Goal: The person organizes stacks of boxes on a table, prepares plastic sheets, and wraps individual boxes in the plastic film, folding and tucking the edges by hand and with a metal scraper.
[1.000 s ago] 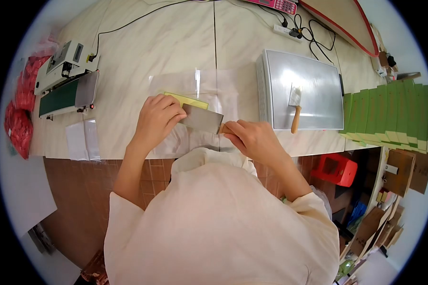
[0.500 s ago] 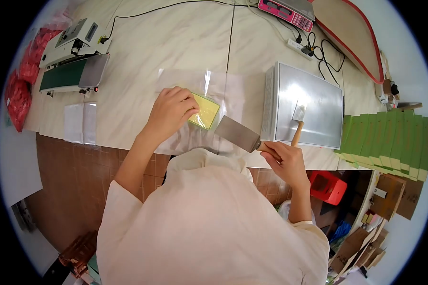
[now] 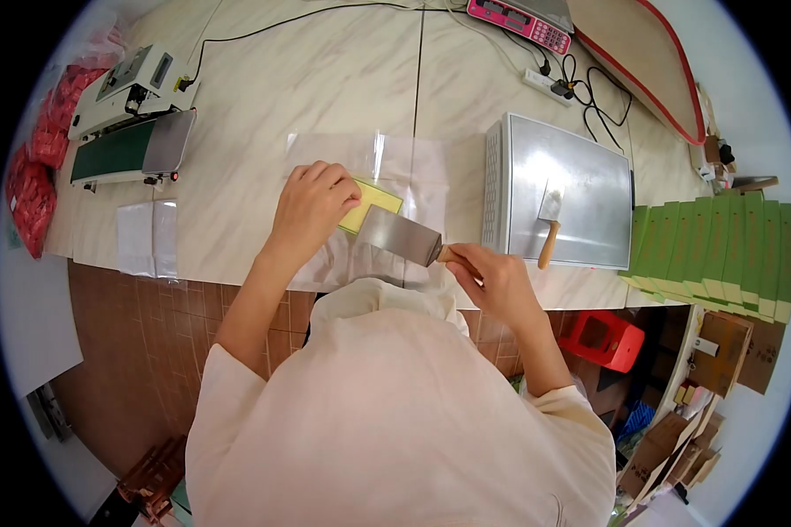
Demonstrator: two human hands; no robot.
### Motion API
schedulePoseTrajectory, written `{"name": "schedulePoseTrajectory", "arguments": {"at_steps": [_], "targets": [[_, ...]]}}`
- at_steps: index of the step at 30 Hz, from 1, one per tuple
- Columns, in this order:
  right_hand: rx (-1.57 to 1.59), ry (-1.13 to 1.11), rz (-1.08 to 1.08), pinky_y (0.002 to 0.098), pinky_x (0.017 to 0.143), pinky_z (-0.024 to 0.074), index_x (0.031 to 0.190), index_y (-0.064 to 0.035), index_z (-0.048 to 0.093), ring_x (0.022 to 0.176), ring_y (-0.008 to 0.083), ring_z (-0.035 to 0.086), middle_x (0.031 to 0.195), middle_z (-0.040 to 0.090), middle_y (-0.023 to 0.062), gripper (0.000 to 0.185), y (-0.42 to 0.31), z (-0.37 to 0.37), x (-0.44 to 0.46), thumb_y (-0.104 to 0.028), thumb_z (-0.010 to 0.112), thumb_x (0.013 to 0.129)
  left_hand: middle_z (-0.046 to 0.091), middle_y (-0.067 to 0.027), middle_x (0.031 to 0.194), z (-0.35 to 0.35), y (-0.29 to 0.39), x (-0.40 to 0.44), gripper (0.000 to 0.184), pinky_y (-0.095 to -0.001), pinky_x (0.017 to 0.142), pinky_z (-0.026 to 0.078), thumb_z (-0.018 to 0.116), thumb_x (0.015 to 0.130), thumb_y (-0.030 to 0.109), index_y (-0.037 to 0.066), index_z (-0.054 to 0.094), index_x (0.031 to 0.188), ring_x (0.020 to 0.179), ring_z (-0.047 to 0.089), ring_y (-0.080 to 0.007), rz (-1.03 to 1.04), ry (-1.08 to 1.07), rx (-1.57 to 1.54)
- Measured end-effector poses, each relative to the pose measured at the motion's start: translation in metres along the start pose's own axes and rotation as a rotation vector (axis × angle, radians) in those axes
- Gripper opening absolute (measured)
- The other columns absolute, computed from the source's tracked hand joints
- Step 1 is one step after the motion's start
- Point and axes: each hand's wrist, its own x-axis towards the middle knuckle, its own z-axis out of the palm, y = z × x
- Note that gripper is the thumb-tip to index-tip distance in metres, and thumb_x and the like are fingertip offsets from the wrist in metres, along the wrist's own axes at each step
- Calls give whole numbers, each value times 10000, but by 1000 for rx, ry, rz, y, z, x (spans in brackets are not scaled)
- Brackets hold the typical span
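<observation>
A flat yellow piece with green edges (image 3: 380, 200) lies over clear plastic film (image 3: 426, 167) on the marbled table. My left hand (image 3: 317, 204) grips its left end, fingers bent over it. In my right hand (image 3: 490, 274) is the wooden handle of a wide metal scraper (image 3: 400, 235). The scraper's blade overlaps the lower right part of the yellow piece. To the right, a second scraper (image 3: 550, 211) with a wooden handle rests on a silver metal box (image 3: 593, 167).
A green-belted machine (image 3: 123, 158) stands at the left, beside red bags (image 3: 31, 198). Green boxes (image 3: 712, 250) line the right side. At the back are a pink scale (image 3: 523, 26), a power strip (image 3: 547, 85) and cables. A red stool (image 3: 602, 341) is under the table edge.
Since half a second ago, the scraper in my right hand has moved left, from beside the yellow piece to over its lower right part. My left hand stays at the left end.
</observation>
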Motion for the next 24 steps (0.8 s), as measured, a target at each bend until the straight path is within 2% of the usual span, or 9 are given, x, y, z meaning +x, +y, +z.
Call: {"name": "schedulePoseTrajectory", "arguments": {"at_steps": [8,10,17,20,23,24], "targets": [[-79,7,16,342,474,450,923,-64,619,560,256,601,751,646,58,110,1,-2,11,-148,648,859,559,-8,839,0,2,2,125,-354,772,415,711,764,158,98,623,829,856,549,-207,7,19,-4],[-69,5,16,345,474,449,926,-64,617,562,258,601,751,646,57,111,1,-2,13,-149,646,861,550,-3,814,-2,7,6,135,-338,732,403,720,763,181,105,641,842,823,537,-199,9,36,-50],[-51,-6,10,352,476,447,916,-68,608,577,265,605,744,640,63,107,1,-2,13,-156,640,865,539,8,779,8,10,21,120,-330,673,377,727,769,207,116,657,803,777,514,-188,-75,5,-56],[-40,0,23,355,484,450,916,-68,606,582,271,604,744,638,68,108,3,0,12,-157,641,864,538,16,764,13,8,25,118,-331,684,375,730,771,210,119,658,791,771,511,-188,-90,76,-51],[-57,-11,27,360,489,450,923,-69,607,588,277,603,747,639,73,112,5,0,13,-162,637,867,563,6,837,9,11,29,135,-345,755,386,736,763,206,116,655,824,843,523,-206,-99,100,-11],[-57,-8,28,360,489,450,923,-69,607,588,277,603,747,639,73,112,6,0,15,-162,637,867,570,-3,887,5,13,31,151,-361,814,386,738,756,201,116,652,848,897,523,-220,-71,137,-32]]}}
